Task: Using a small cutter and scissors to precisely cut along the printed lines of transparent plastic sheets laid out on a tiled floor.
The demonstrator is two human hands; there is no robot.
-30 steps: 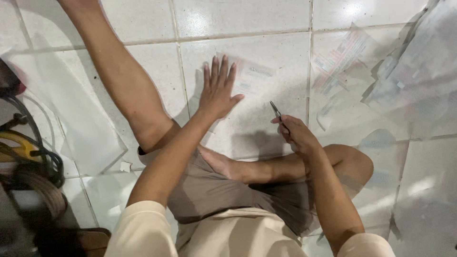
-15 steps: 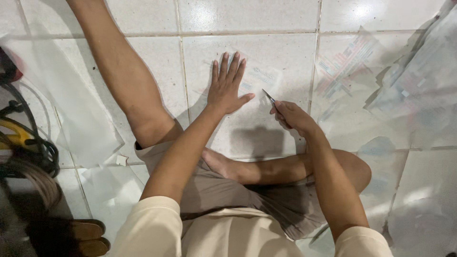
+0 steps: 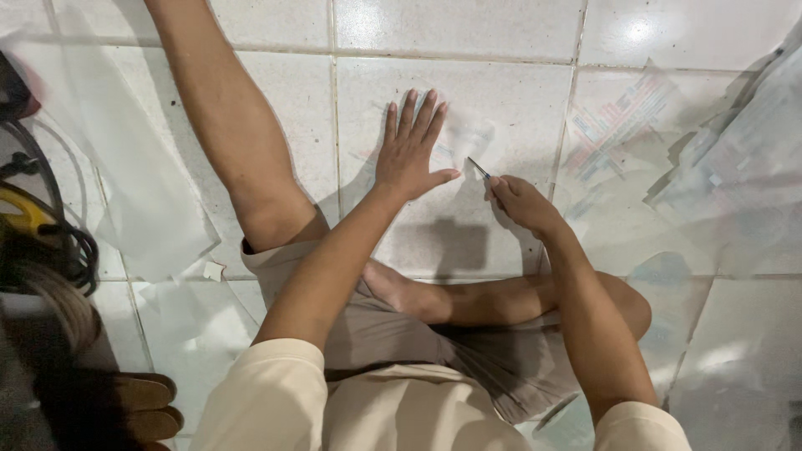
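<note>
Your left hand [image 3: 409,150] lies flat, fingers spread wide, pressing a clear sheet [image 3: 455,138] onto the floor tile [image 3: 501,92]. Just right of it, your right hand [image 3: 522,200] pinches a thin blade [image 3: 478,169], tip on the sheet.

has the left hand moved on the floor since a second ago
No. The left hand lies flat on the same tile, fingers spread, just right of the same grout line; only the camera shifted.

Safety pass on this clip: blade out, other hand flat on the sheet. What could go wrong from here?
1. The blade in the right hand points toward the left hand's thumb; a slip could cut it.
2. The clear sheet on glossy tile may slide under pressure.
</note>
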